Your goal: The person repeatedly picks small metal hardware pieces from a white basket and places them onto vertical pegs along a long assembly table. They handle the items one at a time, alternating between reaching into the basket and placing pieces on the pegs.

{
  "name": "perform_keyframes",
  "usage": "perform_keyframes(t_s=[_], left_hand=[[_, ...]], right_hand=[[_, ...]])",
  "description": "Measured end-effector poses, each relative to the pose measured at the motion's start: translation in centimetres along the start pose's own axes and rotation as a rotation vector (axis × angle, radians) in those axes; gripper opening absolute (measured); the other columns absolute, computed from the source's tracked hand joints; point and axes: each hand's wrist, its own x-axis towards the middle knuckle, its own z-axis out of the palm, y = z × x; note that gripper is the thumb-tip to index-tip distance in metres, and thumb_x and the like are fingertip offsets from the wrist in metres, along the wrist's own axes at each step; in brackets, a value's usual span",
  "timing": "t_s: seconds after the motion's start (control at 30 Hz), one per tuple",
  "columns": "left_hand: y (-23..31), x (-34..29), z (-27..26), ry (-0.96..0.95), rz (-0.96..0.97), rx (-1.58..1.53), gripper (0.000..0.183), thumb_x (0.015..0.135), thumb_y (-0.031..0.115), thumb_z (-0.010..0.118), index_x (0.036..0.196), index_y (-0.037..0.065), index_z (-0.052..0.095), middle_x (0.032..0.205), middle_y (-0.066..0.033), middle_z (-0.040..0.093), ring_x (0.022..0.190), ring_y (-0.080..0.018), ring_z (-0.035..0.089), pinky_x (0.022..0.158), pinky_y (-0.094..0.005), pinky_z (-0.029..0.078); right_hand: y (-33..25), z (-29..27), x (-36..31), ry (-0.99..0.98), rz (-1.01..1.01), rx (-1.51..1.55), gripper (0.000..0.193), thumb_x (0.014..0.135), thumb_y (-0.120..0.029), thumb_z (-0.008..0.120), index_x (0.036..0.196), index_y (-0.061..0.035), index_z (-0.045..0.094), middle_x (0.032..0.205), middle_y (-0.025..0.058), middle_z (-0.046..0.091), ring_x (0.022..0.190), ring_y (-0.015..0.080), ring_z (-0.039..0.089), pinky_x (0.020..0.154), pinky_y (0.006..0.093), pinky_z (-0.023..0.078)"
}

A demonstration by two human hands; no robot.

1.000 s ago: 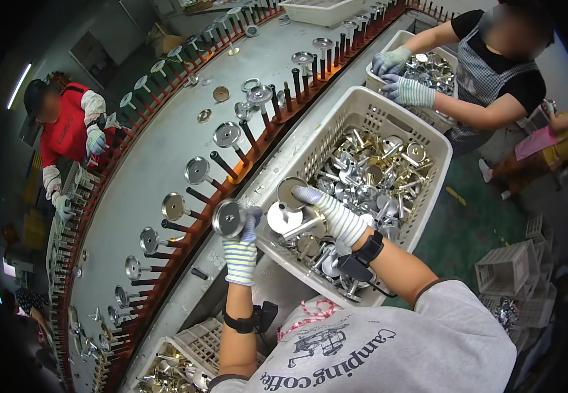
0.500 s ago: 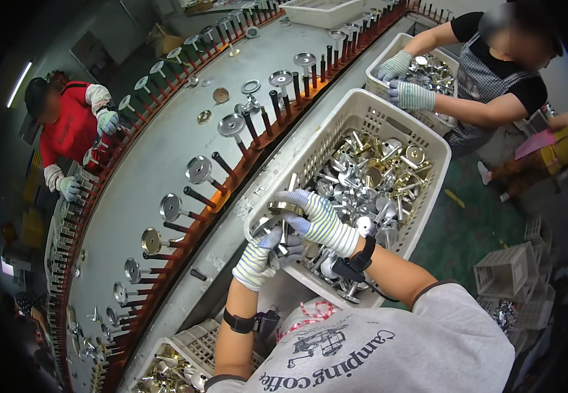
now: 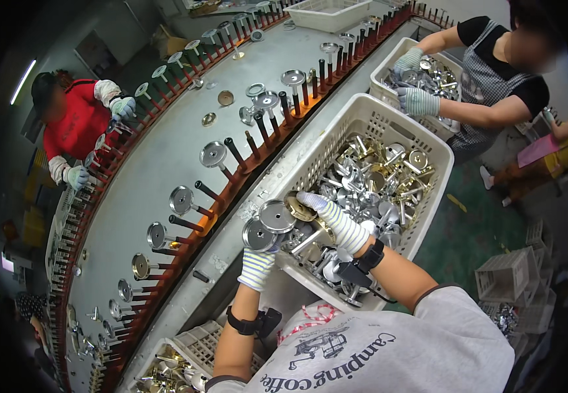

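Observation:
Both of my hands wear striped knit gloves and are over the near left end of a perforated off-white basket (image 3: 438, 177). My left hand (image 3: 257, 265) is closed beneath two silver disc-headed metal parts, a nearer disc (image 3: 258, 234) and a farther disc (image 3: 277, 215); their faces point up and their edges overlap. The left fingers are mostly hidden under them. My right hand (image 3: 339, 221) grips a brass-coloured disc-headed part (image 3: 299, 205) by its rim, close beside the farther silver disc. Below it, silver and brass-coloured stemmed parts (image 3: 379, 177) fill the basket in a loose heap.
Left of the basket, a curved line of upright posts (image 3: 231, 149) runs along a grey table (image 3: 166, 144), several topped with discs. A co-worker's gloved hands (image 3: 418, 98) reach into another basket (image 3: 379, 82). Across the table stands a person in red (image 3: 77, 118). Stacked crates (image 3: 507, 272) stand lower right.
The two silver discs have turned face up in my left hand. My right hand has shifted slightly right with the brass-coloured part. The near row of posts has moved toward the lower left.

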Motion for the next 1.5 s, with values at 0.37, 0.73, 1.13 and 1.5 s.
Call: perform_keyframes(t_s=[0.37, 0.73, 1.13, 1.5], left_hand=[[3.9, 9.2, -3.9, 0.234, 0.009, -0.863, 0.042, 0.084, 0.007, 0.065, 0.123, 0.012, 0.050, 0.121, -0.0074, 0.058, 0.113, -0.0185, 0.055, 0.096, -0.0357, 0.046], [-0.6, 14.9, -8.4, 0.709, -0.076, 0.104, 0.051, 0.086, 0.031, 0.065, 0.127, 0.005, 0.051, 0.127, -0.0054, 0.053, 0.112, -0.0177, 0.047, 0.094, -0.0331, 0.039], [-2.5, 10.5, -12.4, 0.973, 0.042, 0.734, 0.029, 0.086, 0.019, 0.062, 0.107, -0.001, 0.061, 0.102, -0.0105, 0.065, 0.090, -0.0223, 0.058, 0.082, -0.0338, 0.046], [-5.4, 5.1, -19.5, 0.762, 0.246, 0.478, 0.038, 0.089, 0.017, 0.061, 0.121, 0.000, 0.052, 0.113, -0.0081, 0.062, 0.099, -0.0156, 0.058, 0.086, -0.0311, 0.046]], right_hand=[[-2.6, 1.8, -1.5, 0.083, 0.169, 0.175, 0.036, 0.085, -0.041, 0.062, 0.097, -0.0076, 0.061, 0.074, 0.0038, 0.059, 0.059, 0.0144, 0.056, 0.050, 0.0274, 0.049], [-2.3, 2.7, -1.6, 0.122, 0.177, 0.133, 0.037, 0.085, -0.040, 0.061, 0.103, -0.0072, 0.061, 0.079, 0.0033, 0.060, 0.065, 0.0143, 0.058, 0.049, 0.0254, 0.050], [-1.6, 0.5, -0.1, 0.007, 0.172, 0.015, 0.042, 0.089, -0.047, 0.052, 0.092, -0.0064, 0.060, 0.074, 0.0099, 0.063, 0.058, 0.0140, 0.059, 0.052, 0.0256, 0.049], [-1.2, 0.6, -0.7, -0.064, 0.131, -0.079, 0.038, 0.092, -0.044, 0.049, 0.097, -0.0078, 0.060, 0.074, 0.0072, 0.064, 0.056, 0.0117, 0.058, 0.049, 0.0222, 0.047]])
